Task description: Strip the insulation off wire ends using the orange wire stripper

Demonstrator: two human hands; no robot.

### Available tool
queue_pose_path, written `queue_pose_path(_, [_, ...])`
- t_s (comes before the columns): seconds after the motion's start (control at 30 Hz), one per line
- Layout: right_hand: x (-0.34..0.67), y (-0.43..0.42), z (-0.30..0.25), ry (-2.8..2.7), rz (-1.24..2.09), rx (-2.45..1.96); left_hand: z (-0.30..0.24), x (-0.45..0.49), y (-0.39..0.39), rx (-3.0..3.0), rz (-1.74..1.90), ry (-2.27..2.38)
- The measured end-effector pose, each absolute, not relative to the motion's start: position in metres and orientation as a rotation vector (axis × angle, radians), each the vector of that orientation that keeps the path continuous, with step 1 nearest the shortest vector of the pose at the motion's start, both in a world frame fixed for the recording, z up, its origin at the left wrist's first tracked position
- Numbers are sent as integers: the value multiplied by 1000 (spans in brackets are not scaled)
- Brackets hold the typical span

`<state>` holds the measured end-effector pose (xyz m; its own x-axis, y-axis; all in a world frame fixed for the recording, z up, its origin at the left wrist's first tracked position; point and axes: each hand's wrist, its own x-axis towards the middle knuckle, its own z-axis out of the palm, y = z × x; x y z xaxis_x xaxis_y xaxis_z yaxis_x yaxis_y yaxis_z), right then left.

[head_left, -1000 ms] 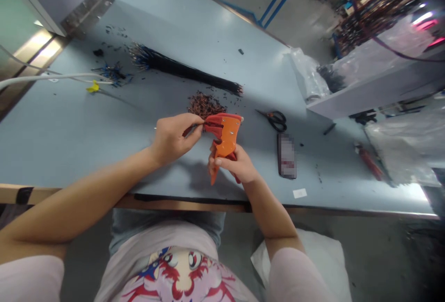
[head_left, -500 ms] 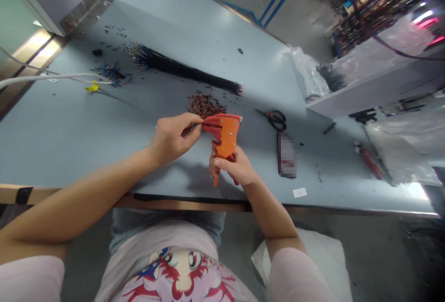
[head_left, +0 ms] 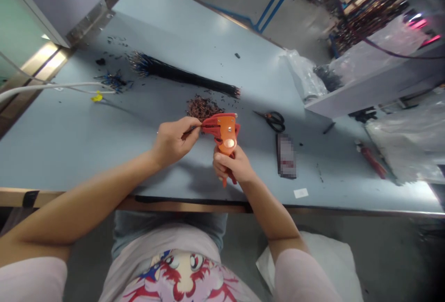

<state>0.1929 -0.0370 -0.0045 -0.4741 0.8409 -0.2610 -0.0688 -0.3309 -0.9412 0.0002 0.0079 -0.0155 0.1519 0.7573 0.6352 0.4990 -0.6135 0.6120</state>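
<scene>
My right hand [head_left: 232,165] is wrapped round the handles of an orange and red wire stripper [head_left: 227,130], whose jaws point left. In a pinch, my left hand [head_left: 176,141] holds a thin dark wire [head_left: 189,130] right at those jaws; its tip is hidden by the fingers and the tool. Just behind the tool lies a heap of small copper-coloured wire scraps [head_left: 202,107]. Beyond it a long bundle of black wires [head_left: 191,78] stretches across the table, with blue and metallic ends at the left and bare copper ends at the right.
Black-handled scissors [head_left: 275,121] and a blurred flat packet [head_left: 287,156] lie right of my hands. A red-handled tool [head_left: 371,160] and plastic bags [head_left: 406,130] are farther right. At left are a white cable [head_left: 45,87] and a small pile of blue-tipped pieces [head_left: 114,81].
The stripper's handles have been squeezed closer together in my right hand, and its body has tilted slightly. My left hand stays at the jaws with the wire. The camera view has shifted a little.
</scene>
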Motion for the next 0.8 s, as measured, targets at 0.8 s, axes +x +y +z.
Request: queue_pose_path(0.8, [184, -35, -5, -2625, 281, -1480, -17, -21, 35, 2287, 1823, 1586])
